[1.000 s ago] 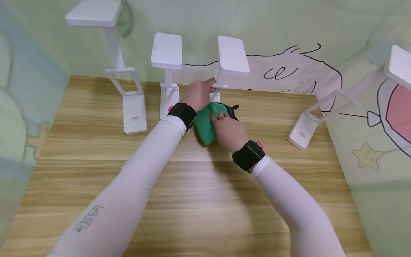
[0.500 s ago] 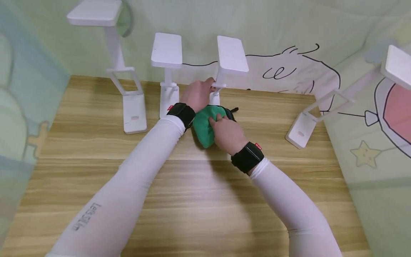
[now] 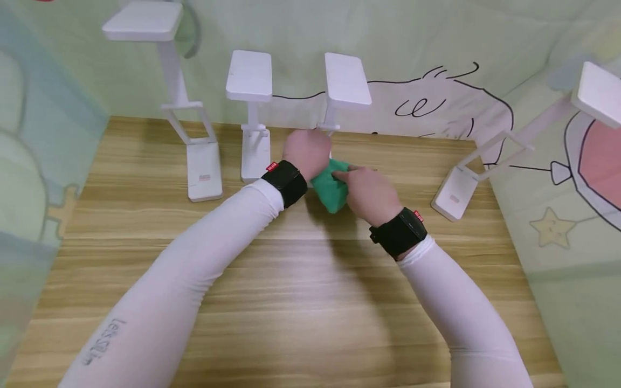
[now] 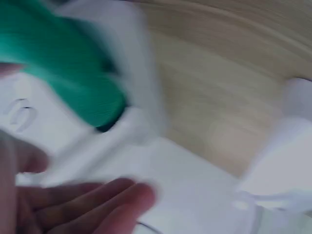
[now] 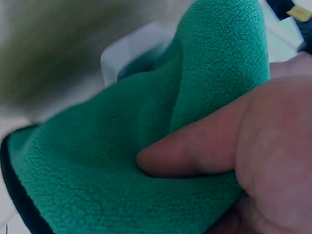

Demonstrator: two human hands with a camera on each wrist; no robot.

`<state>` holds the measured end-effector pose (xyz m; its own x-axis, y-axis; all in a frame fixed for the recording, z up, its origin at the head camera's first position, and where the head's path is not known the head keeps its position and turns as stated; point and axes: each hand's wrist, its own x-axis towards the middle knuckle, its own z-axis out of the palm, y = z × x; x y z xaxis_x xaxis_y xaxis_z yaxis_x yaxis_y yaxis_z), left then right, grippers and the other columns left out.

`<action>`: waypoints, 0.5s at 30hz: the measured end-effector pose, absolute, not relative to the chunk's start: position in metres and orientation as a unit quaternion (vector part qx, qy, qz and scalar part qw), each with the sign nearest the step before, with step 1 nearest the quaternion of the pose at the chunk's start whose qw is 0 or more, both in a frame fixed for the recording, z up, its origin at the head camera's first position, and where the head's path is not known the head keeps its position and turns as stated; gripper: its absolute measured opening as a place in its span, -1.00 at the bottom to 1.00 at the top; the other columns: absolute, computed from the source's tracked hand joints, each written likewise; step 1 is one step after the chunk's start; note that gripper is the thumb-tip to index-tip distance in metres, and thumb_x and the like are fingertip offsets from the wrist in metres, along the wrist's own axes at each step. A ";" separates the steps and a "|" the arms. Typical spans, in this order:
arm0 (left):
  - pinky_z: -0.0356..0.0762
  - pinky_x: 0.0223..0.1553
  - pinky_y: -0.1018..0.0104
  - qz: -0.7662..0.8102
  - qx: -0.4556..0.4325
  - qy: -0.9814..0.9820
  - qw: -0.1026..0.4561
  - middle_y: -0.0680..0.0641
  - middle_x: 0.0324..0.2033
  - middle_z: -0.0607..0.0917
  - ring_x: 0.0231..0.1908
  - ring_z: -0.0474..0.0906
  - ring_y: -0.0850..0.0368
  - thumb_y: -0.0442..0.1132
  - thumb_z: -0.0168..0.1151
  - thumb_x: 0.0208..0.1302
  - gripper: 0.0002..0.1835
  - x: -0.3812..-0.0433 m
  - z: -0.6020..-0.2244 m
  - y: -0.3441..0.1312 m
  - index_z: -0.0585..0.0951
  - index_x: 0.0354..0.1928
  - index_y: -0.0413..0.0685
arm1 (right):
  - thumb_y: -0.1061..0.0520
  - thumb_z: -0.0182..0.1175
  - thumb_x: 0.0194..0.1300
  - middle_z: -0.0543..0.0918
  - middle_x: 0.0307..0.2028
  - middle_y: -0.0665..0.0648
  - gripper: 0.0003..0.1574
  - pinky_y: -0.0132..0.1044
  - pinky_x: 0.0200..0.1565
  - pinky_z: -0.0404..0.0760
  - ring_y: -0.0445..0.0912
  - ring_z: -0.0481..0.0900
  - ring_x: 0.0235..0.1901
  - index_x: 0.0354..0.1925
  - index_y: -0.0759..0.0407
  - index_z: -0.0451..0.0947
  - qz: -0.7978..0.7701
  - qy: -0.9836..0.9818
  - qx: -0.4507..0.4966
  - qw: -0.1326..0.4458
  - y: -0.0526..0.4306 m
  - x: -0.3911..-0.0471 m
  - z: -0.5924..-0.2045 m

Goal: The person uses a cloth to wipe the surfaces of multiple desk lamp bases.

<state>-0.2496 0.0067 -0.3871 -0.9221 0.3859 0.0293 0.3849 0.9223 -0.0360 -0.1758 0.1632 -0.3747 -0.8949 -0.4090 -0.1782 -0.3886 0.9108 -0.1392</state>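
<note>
A green fleecy cloth (image 3: 331, 189) with a dark edge is bunched at the base of a white folding desk lamp (image 3: 347, 80), the third from the left. My right hand (image 3: 372, 194) pinches this cloth; in the right wrist view the thumb (image 5: 190, 146) presses into its folds, with the other fingers mostly hidden behind. Just left of the cloth, in front of the lamp's stem, is my left hand (image 3: 307, 154). In the blurred left wrist view its fingers (image 4: 117, 200) stretch out beside the white lamp parts, thumb apart, nothing between them. Most of the lamp's base is hidden.
Two more white lamps, one tall (image 3: 205, 171) and one shorter (image 3: 255, 155), stand to the left along the back wall. Another lamp (image 3: 455, 193) leans towards the right wall. All stand on a wood-grain table (image 3: 291, 302) enclosed by printed cloth walls (image 3: 436, 32).
My left hand has come off the lamp's hinge and moved slightly right and towards me. My right hand has shifted right, drawing the cloth along and bunching it up.
</note>
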 end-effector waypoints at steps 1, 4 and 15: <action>0.60 -0.49 0.19 0.017 -0.216 -0.976 0.010 0.03 -0.49 0.64 -0.45 0.58 0.11 -0.23 -0.07 0.41 -0.68 -0.248 -0.383 0.013 0.67 -0.41 0.02 | 0.45 -0.07 0.18 0.56 0.15 0.29 -0.23 -0.21 -0.59 0.51 0.06 0.58 -0.11 0.32 0.01 0.48 -0.053 0.973 -0.205 0.094 0.168 -0.175 -0.372; 0.59 -0.49 0.21 0.007 -0.261 -0.965 0.004 0.06 -0.50 0.61 -0.46 0.55 0.16 -0.22 -0.06 0.38 -0.69 -0.245 -0.374 0.029 0.62 -0.47 0.07 | 0.46 -0.07 0.15 0.62 0.01 0.25 -0.23 -0.18 -0.59 0.48 0.02 0.56 -0.31 0.27 0.01 0.53 -0.055 0.975 -0.200 0.078 0.182 -0.174 -0.367; 0.51 -0.47 0.23 -0.060 -0.303 -0.951 -0.003 0.08 -0.47 0.55 -0.45 0.47 0.17 -0.25 -0.13 0.40 -0.74 -0.265 -0.361 0.064 0.56 -0.38 0.04 | 0.43 -0.05 0.17 0.63 0.10 0.26 -0.29 -0.06 -0.62 0.55 0.14 0.64 -0.15 0.20 -0.02 0.60 -0.039 0.981 -0.180 0.066 0.193 -0.161 -0.365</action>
